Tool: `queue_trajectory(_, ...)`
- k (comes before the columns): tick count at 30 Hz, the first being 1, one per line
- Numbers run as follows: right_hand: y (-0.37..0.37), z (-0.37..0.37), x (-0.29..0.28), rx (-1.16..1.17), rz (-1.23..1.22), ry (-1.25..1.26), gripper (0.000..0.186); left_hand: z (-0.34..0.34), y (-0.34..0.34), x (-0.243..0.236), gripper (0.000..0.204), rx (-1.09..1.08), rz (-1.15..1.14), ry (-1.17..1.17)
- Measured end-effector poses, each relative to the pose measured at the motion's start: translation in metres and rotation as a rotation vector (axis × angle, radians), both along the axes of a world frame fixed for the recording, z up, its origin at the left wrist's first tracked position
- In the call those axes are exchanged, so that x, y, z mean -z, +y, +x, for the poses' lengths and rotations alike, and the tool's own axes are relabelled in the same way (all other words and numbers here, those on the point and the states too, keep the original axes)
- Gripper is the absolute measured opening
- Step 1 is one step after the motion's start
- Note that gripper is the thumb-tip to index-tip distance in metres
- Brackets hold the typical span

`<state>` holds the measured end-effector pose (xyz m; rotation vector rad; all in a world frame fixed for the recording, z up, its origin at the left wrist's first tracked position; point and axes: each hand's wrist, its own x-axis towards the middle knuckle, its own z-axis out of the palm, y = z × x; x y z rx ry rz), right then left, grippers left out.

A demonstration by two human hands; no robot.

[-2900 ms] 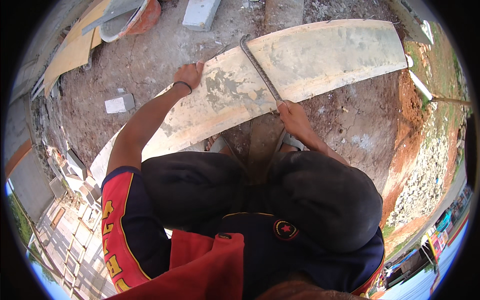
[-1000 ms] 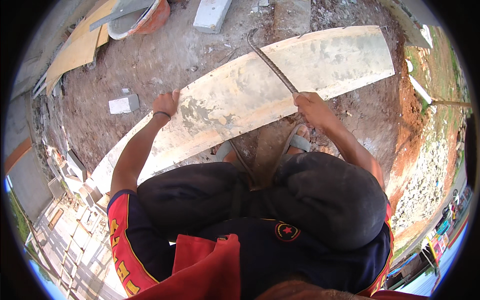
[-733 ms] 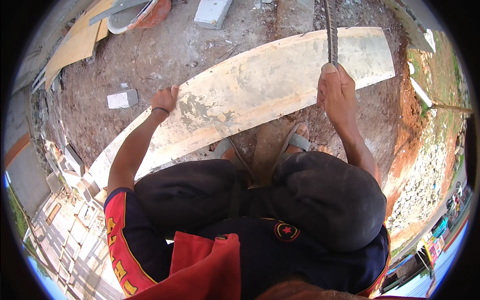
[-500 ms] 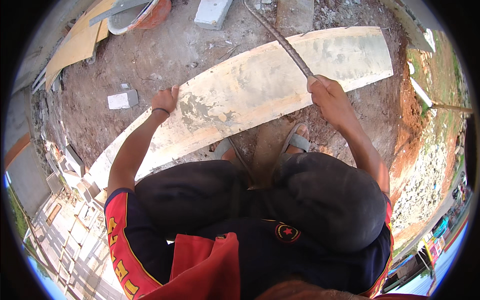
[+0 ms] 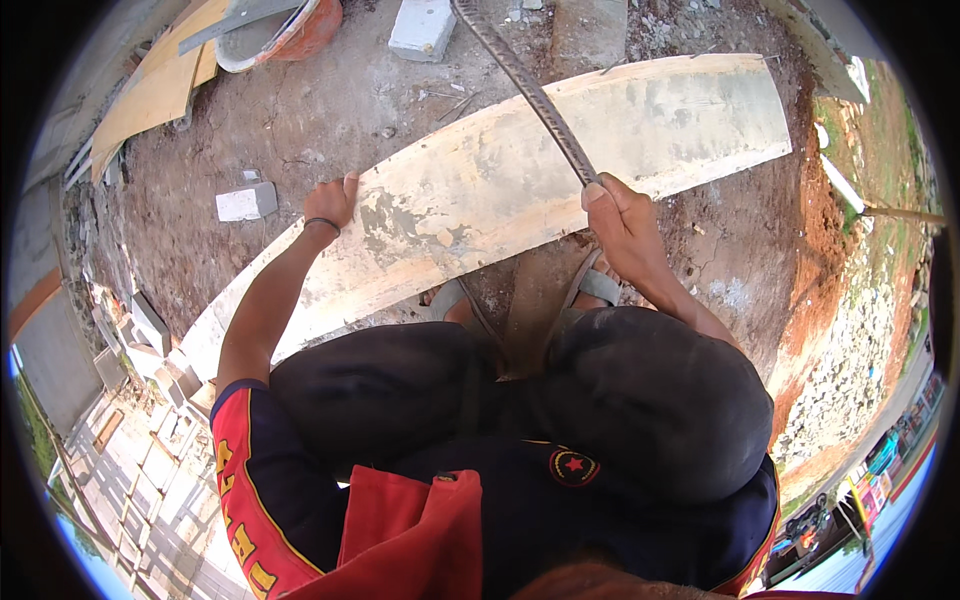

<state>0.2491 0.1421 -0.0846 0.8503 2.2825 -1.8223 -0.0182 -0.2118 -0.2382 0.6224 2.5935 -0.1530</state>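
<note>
We see a cream board (image 5: pixel 660 115) blotched grey, a dark ribbed bar (image 5: pixel 536 97), an orange basin (image 5: pixel 312 35), and our navy shirt (image 5: pixel 620 530) with yellow-edged red on its sleeve (image 5: pixel 240 472).

We record the right hand (image 5: pixel 625 225) closed in a firm grip, right thumb (image 5: pixel 598 201) uppermost, the right forearm (image 5: pixel 685 305) slanting back and outward behind it; well to its left we find the left hand (image 5: pixel 332 200) back upward, left thumb (image 5: pixel 351 183) pointing forward, the left arm (image 5: pixel 275 288) almost straight behind it

There is one bumpy metal bar (image 5: pixel 533 95), one long stained board (image 5: pixel 690 115), one orange tub (image 5: pixel 310 38) and one dark wristband (image 5: pixel 322 220). I see two sandals (image 5: pixel 599 287) and two big pale blocks (image 5: pixel 240 203) ahead.
</note>
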Motion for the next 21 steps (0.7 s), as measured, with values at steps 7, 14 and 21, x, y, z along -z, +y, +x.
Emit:
queue_trajectory(7,0.014,0.010,0.036,0.091,-0.077,-0.190,0.031,0.005,0.000,0.010,0.062,0.016,0.002,0.043)
queue_trajectory(14,0.036,-0.016,-0.026,0.336,-0.380,-0.064,0.033,0.005,-0.004,0.002,0.061,0.009,0.012,0.019)
queue_trajectory(21,0.031,0.014,0.046,-0.137,0.200,-0.220,0.037,0.006,0.009,-0.002,0.063,0.022,0.004,0.047)
